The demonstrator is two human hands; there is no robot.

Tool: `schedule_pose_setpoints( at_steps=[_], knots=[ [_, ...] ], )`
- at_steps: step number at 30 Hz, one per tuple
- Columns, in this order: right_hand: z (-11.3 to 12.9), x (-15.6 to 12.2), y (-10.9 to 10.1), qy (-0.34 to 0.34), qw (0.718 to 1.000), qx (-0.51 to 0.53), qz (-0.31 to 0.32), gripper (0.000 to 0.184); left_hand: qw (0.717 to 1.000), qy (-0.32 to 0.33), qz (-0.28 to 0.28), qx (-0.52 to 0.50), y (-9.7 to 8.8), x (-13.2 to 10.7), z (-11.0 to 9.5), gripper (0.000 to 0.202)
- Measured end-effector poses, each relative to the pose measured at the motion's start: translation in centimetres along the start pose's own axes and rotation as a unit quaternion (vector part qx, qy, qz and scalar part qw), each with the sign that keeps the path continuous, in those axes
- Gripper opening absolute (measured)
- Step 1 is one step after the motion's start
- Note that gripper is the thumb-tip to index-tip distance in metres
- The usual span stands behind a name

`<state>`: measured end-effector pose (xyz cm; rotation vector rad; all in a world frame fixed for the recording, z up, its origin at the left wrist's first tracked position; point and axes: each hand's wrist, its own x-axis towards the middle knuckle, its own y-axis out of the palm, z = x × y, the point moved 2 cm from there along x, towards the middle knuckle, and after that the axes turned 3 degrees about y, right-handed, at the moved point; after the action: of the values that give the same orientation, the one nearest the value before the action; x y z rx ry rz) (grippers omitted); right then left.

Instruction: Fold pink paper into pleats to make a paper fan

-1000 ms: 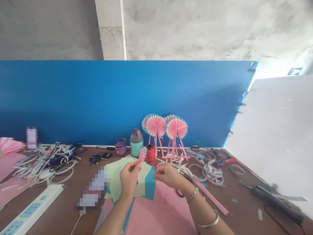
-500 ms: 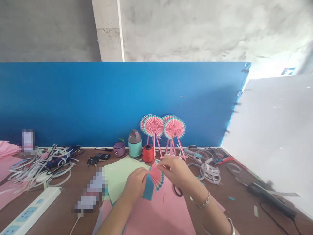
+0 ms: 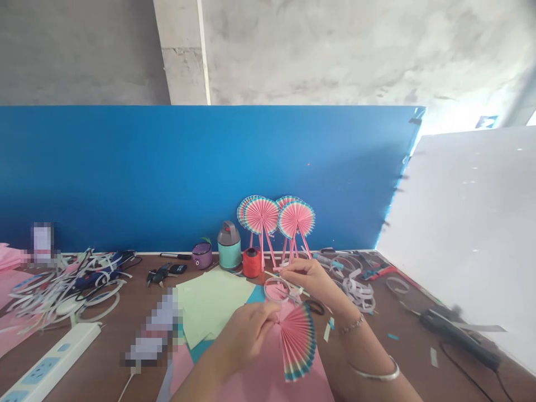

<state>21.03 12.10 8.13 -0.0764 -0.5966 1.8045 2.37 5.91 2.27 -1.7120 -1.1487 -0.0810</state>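
My left hand (image 3: 248, 330) pinches the narrow end of a pleated pink paper fan (image 3: 298, 345) with a blue and green rim, spread half open over the pink sheet (image 3: 268, 377). My right hand (image 3: 307, 274) is farther back, fingers closed on thin white paper strips (image 3: 288, 281) next to a tape ring (image 3: 276, 290). Black scissors (image 3: 315, 306) lie just under the right wrist. Several finished round fans on pink sticks (image 3: 276, 219) lean against the blue board behind.
Pale green sheets (image 3: 209, 298) lie left of my hands. A red thread spool (image 3: 252, 262), teal bottle (image 3: 229, 245) and purple cup (image 3: 202, 254) stand at the back. Curled white strips (image 3: 71, 279), a power strip (image 3: 46, 365) at left; a glue gun (image 3: 456, 332) at right.
The fan has spread wider and dropped lower over the pink sheet, now held by my left hand alone. My right hand let go of it and moved back to the white strips.
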Motion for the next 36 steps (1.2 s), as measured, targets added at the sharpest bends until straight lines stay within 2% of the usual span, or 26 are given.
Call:
schedule_pose_setpoints(
  at_steps=[3,6,8,10,11,13,15,18,21,24,31,36],
  knots=[
    [-1.7,0.5,0.3,0.041,0.999,0.023,0.022,0.026,0.984,-0.072,-0.06,-0.15,-0.1,0.1,-0.3,0.018],
    [-2.8,0.9,1.8,0.032,0.997,-0.035,0.068,0.028,0.936,-0.16,-0.203,-0.24,-0.5,0.5,0.4,0.024],
    [-3.0,0.9,3.3,0.028,0.994,-0.056,0.092,0.032,0.897,-0.213,-0.298,-0.248,-0.9,0.7,1.4,0.032],
    [-2.5,0.7,4.8,0.026,0.99,-0.086,0.112,0.031,0.876,-0.261,-0.346,-0.215,-1.3,0.7,2.7,0.034],
    [-2.1,0.4,5.4,0.024,0.981,-0.15,0.124,0.029,0.874,-0.275,-0.355,-0.184,-1.4,0.6,3.3,0.032],
    [-0.8,-0.2,6.3,0.02,0.956,-0.259,0.14,0.025,0.888,-0.283,-0.346,-0.107,-1.6,0.4,4.5,0.026],
    [0.7,-1.0,6.7,-0.008,0.936,-0.322,0.144,0.024,0.912,-0.273,-0.306,-0.02,-1.5,0.1,5.5,0.022],
    [2.5,-1.9,6.3,-0.039,0.92,-0.373,0.11,0.028,0.941,-0.219,-0.229,0.117,-1.0,-0.3,6.1,0.024],
    [3.3,-2.3,5.8,-0.06,0.922,-0.373,0.089,0.029,0.95,-0.155,-0.169,0.213,-0.5,-0.3,6.0,0.028],
    [3.4,-2.0,5.0,-0.09,0.932,-0.346,0.058,0.031,0.957,-0.116,-0.131,0.231,-0.1,-0.1,5.5,0.029],
    [2.5,-1.0,2.8,-0.109,0.961,-0.254,-0.003,0.031,0.969,-0.021,-0.045,0.242,0.1,0.2,3.8,0.027],
    [1.2,-0.4,1.7,-0.07,0.984,-0.166,-0.012,0.028,0.975,0.06,-0.025,0.214,-0.1,0.1,2.1,0.026]
  ],
)
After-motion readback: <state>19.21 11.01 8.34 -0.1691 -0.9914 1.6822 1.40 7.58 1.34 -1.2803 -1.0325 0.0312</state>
